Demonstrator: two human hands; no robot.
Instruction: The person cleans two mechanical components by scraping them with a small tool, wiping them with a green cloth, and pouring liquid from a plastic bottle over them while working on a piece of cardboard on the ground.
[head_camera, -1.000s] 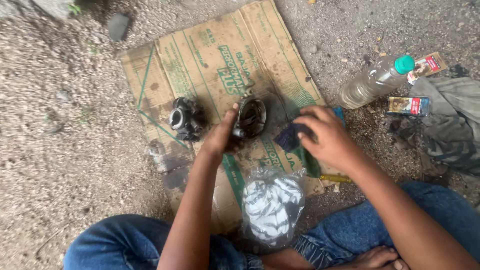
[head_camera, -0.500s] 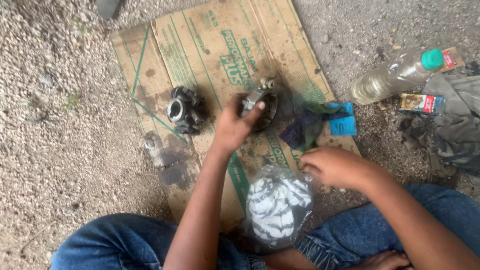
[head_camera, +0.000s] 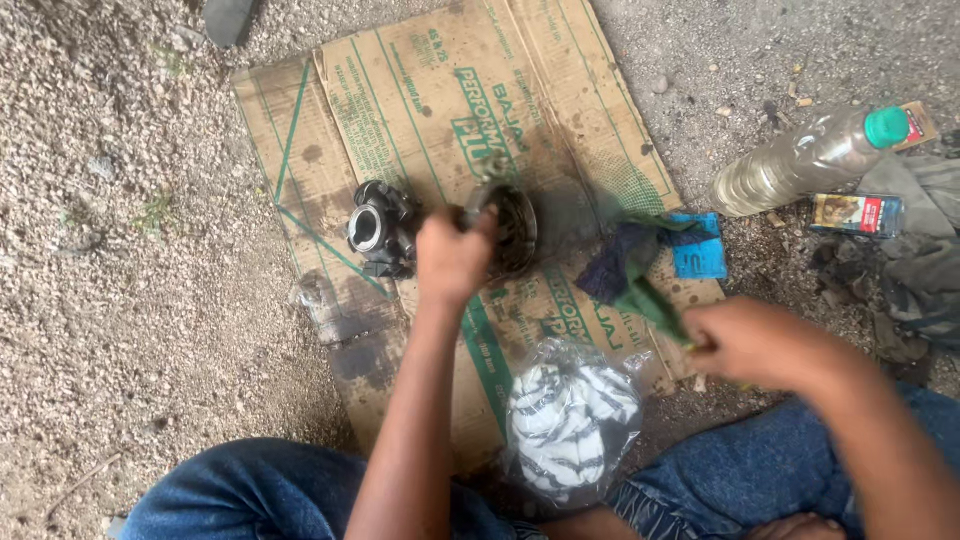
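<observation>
My left hand (head_camera: 452, 262) grips a dark, round metal machine part (head_camera: 512, 226) and holds it tilted just above a flattened cardboard sheet (head_camera: 420, 95). A second dark metal part with a round bore (head_camera: 377, 228) lies on the cardboard just left of that hand. My right hand (head_camera: 760, 342) is closed on the end of a green and dark blue rag (head_camera: 632, 270) that trails across the cardboard's right side. A small blue packet (head_camera: 698, 252) lies beside the rag.
A clear plastic bag with black-and-white cloth (head_camera: 568, 425) sits between my knees. A plastic bottle with a green cap (head_camera: 810, 158), a small box (head_camera: 856, 213) and grey cloth (head_camera: 925, 260) lie at the right on gravel. A dark object (head_camera: 228, 18) lies at the top edge.
My right hand drew back from the middle of the cardboard toward my right knee, pulling the rag with it. My left hand lifted and tilted the round part.
</observation>
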